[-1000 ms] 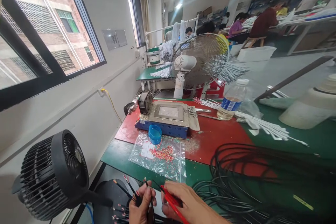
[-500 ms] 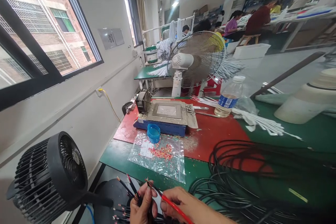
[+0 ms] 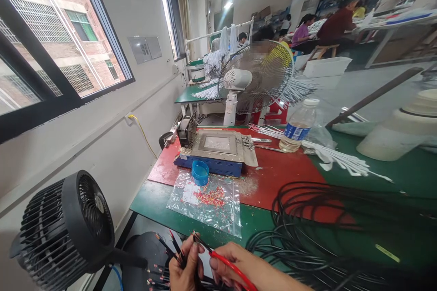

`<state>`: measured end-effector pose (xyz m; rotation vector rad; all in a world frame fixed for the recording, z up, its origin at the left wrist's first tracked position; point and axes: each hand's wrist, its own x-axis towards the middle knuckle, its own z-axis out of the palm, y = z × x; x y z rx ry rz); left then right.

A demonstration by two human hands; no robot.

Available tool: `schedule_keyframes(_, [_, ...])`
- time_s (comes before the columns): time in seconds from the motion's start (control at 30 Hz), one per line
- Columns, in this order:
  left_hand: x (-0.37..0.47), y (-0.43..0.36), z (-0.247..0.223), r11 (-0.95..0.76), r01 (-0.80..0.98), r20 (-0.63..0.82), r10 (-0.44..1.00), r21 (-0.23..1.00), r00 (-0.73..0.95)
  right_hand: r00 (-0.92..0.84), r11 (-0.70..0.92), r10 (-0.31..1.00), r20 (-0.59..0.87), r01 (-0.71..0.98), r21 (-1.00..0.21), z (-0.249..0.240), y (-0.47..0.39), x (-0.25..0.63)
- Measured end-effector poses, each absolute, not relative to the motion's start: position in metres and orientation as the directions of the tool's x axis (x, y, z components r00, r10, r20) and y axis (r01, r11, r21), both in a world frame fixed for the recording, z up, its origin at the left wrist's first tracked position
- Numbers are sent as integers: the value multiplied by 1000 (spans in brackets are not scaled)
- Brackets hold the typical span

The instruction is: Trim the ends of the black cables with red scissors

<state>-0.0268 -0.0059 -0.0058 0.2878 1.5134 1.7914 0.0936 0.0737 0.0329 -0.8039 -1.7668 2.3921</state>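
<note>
My left hand (image 3: 186,266) is closed around several black cables (image 3: 175,243) whose ends show bare copper and red wire. One cable end stands up between its thumb and forefinger. My right hand (image 3: 230,263) grips red-handled pliers (image 3: 234,267), with the dark, slender jaws at that cable end. Whether the jaws are touching the wire is too small to tell. More cut cable ends (image 3: 157,275) lie below and left of my left hand, partly hidden by it.
A clear plastic bag (image 3: 225,223) with red and yellow scraps lies ahead, a blue cup (image 3: 200,173) at its back edge. Behind stands a blue-based heating unit (image 3: 218,166). Black cable coils (image 3: 290,236) spread to the right, near a bottle (image 3: 297,127). A black fan (image 3: 75,227) stands left.
The pliers' red handles have spread apart into a wider curve. Both hands have shifted very slightly, and the cable ends in my left hand have moved a little to the right.
</note>
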Motion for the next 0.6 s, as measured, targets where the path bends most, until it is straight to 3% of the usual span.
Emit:
schedule_keyframes(0.13, [-26,-6,-13,-21,-348,-244,675,937,-696,-862,-377,349,-369,232,-897,30,73,92])
schedule_keyframes(0.33, [-30,-8,-19,16,-440,-330,684,898,-651,-865,-380,350,-359,219,-899,25,74,91])
schedule_keyframes(0.6, [-29,-7,-11,1,-409,-312,646,913,-696,-877,-367,328,-350,224,-903,27,72,94])
